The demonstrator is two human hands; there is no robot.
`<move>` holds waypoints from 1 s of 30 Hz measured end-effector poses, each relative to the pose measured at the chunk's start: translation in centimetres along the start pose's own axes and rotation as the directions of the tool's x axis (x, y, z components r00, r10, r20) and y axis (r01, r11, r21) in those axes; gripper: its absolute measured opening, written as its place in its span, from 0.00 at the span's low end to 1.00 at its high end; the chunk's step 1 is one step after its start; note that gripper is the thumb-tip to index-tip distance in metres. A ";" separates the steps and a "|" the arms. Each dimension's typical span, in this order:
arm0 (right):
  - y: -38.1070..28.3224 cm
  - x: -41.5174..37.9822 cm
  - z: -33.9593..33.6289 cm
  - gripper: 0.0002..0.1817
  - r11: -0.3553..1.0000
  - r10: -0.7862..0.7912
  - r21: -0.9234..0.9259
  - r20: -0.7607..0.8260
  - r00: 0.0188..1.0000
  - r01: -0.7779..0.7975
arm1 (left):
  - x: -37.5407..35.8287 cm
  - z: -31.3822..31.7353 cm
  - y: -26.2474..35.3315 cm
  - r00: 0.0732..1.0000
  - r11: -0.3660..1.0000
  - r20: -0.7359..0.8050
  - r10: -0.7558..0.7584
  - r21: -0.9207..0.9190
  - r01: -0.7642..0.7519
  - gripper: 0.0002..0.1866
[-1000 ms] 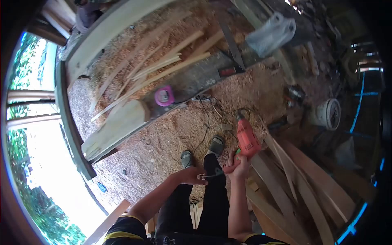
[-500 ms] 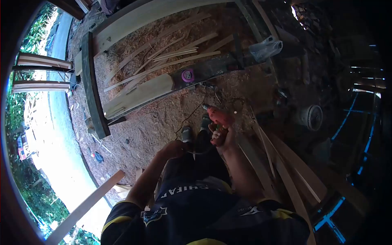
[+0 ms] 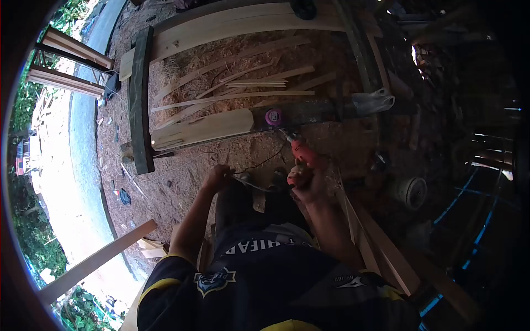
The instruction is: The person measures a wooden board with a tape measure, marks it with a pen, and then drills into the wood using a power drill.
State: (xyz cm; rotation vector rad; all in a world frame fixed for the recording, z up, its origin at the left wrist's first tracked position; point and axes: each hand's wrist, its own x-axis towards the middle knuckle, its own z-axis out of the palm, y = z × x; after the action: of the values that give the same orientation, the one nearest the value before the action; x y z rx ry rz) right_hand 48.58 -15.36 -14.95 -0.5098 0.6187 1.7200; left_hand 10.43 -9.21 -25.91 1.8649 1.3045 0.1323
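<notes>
Around the purple tape measure (image 3: 273, 116), wooden bench frame (image 3: 142, 99): big and hard, reaching past it on both sides and above.
Pale plank (image 3: 204, 128): left of the tape measure, lying along the near side of the frame.
White bucket (image 3: 402, 190): well below and right of the tape measure, in the shade; too dark to tell what is in it.
Clear plastic bag (image 3: 374, 101): right of the tape measure; thin, soft and crumpled; I cannot tell if it has anything inside.
Red power drill (image 3: 302, 153): just below the tape measure and a bit right, its tip pointing up toward it. Looks hard and rather heavy, likely most at the motor end. The handle should be the best place to hold, away from the tip.
Right hand (image 3: 303, 182): below the tape measure, fingers wrapped round the drill's handle.
Left hand (image 3: 219, 175): below and left of the tape measure, fingers bent in, pinching the cord (image 3: 251, 184).
Cord: bendy and light, hanging loose between both hands, below the tape measure.
</notes>
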 end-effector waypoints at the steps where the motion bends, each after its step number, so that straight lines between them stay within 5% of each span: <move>1: 0.5 -0.1 1.4 0.20 0.998 -0.030 -0.064 -0.012 0.999 0.029 | 0.7 -0.7 -1.0 0.992 0.999 -0.118 0.045 -0.003 -0.046 0.19; 2: 0.9 0.0 2.1 0.20 0.997 -0.031 -0.066 -0.015 0.999 0.030 | 1.5 -1.4 -2.0 0.968 0.996 -0.235 0.090 0.001 -0.092 0.19; 5: 2.3 1.1 4.4 0.23 0.982 0.013 -0.187 -0.033 0.999 -0.018 | 3.2 -4.2 -3.8 0.975 0.995 -0.199 -0.096 0.010 0.100 0.19; 9: 6.4 2.8 8.8 0.25 0.908 -0.130 -0.419 -0.222 0.966 0.026 | 6.4 -7.9 -4.1 0.989 0.996 -0.141 -0.043 0.074 0.054 0.16; 12: 10.1 5.1 10.7 0.15 0.448 -0.406 -0.886 -0.319 0.857 -0.118 | 9.4 -10.1 -4.9 0.989 0.993 -0.087 0.118 -0.002 -0.119 0.14; 13: 11.5 5.9 11.2 0.15 0.448 -0.412 -0.885 -0.329 0.850 -0.126 | 11.0 -10.0 -6.3 0.990 0.993 -0.079 0.117 -0.014 -0.119 0.14; 16: 14.3 7.7 11.2 0.07 0.041 -0.570 -0.999 -0.003 0.822 0.025 | 14.4 -8.8 -9.4 0.963 0.965 -0.127 0.239 -0.079 -0.250 0.15; 17: 14.8 8.0 12.1 0.07 0.044 -0.573 -0.999 -0.020 0.819 0.007 | 14.9 -9.3 -9.2 0.952 0.970 -0.189 0.239 0.004 -0.243 0.16; 19: 15.8 8.4 13.9 0.09 0.508 -0.391 -0.858 -0.306 0.868 -0.074 | 15.9 -10.4 -8.8 0.943 0.970 -0.229 0.242 0.080 -0.229 0.18; 23: 16.7 9.9 14.6 0.11 0.502 -0.311 -0.832 -0.428 0.849 -0.236 | 18.6 -10.2 -9.3 0.915 0.960 -0.304 0.267 0.169 -0.224 0.36; 25: 17.6 10.7 14.4 0.11 0.383 -0.367 -0.868 -0.457 0.810 -0.316 | 20.1 -9.4 -9.8 0.897 0.934 -0.308 0.318 0.264 -0.241 0.46; 30: 19.2 12.5 9.8 0.10 0.221 -0.527 -0.945 -0.323 0.786 -0.241 | 22.4 -6.6 -10.9 0.948 0.935 -0.221 0.227 0.323 -0.149 0.54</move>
State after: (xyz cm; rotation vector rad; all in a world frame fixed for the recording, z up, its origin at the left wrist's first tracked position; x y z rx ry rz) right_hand 26.87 -3.23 -12.77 -2.0743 -0.2807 1.5192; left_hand 9.31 14.05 -36.96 2.2987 1.3733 0.2977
